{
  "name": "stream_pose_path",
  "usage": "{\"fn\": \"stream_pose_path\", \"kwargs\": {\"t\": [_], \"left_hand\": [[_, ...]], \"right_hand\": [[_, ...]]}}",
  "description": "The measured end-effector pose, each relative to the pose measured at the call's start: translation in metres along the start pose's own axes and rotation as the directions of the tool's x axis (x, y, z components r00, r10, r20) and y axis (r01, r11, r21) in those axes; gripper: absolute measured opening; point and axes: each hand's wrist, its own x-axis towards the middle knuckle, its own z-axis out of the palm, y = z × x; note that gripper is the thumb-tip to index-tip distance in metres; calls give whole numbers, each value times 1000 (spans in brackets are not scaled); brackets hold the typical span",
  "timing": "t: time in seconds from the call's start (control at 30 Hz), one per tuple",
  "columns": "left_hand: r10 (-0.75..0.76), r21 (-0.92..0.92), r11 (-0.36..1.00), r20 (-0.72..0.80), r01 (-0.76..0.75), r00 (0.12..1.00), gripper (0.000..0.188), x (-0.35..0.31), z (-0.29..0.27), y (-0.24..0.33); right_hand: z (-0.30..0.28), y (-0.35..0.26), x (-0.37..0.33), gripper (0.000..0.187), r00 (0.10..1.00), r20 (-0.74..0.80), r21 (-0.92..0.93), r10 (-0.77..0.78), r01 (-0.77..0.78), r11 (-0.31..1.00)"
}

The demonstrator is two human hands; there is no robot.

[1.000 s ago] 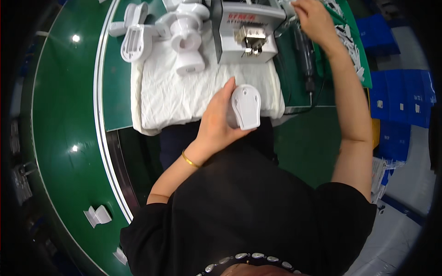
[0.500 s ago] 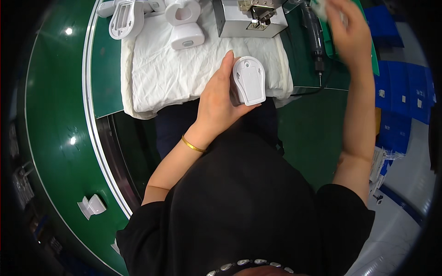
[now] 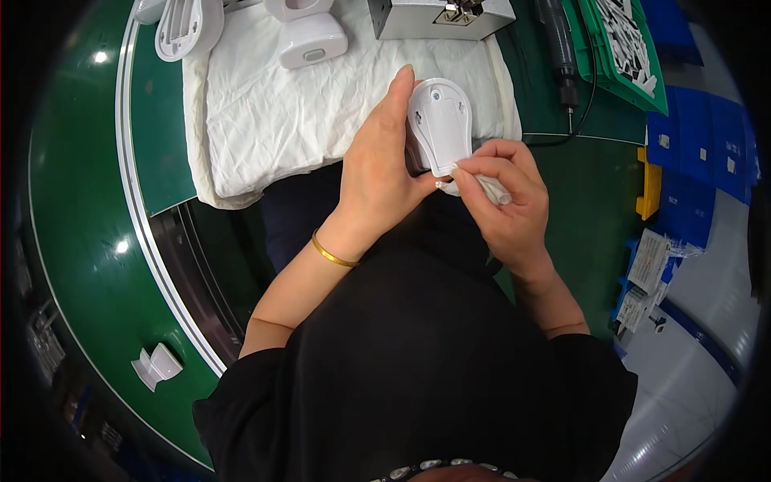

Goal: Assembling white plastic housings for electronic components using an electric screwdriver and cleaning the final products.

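My left hand (image 3: 376, 165) is wrapped round a white plastic housing (image 3: 442, 132), its recessed face with a small screw hole turned up. The housing is rounded at its far end and narrower at the near end. My right hand (image 3: 514, 197) is closed at the housing's near right corner, thumb and forefinger pinching a small white piece. More white material (image 3: 491, 189) shows under its fingers; its exact shape is hard to make out. Above the hands, a white cloth pad (image 3: 273, 120) covers the bench edge.
Other white plastic housings (image 3: 315, 42) lie on the pad's far side, beside a metal box fixture (image 3: 438, 22). An electric screwdriver (image 3: 560, 52) and a green bin (image 3: 654, 98) of small white strips are at the right. A white part (image 3: 157, 365) sits on the green surface at left.
My right hand has come back from the green bin to the housing, with small white pieces in its fingers. My left hand keeps its hold; the view has shifted slightly.
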Motion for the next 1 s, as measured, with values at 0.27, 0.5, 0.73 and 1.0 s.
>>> {"fn": "stream_pose_path", "kwargs": {"t": [0.27,0.5,0.73,1.0], "left_hand": [[27,17,999,-29,-27,999,110,0,1,-2],[51,25,998,-71,-49,996,107,2,2,1],[32,4,999,-64,-32,997,108,0,1,0],[32,-20,999,-45,-33,998,107,1,0,0]], "right_hand": [[2,7,8,10,991,-130,-63,28,-37,997],[-10,-1,0,14,1000,25,-56,11,-9,998],[-10,-2,7,13,957,148,99,249,-265,959],[2,-8,-1,11,948,66,124,312,-318,940]]}}
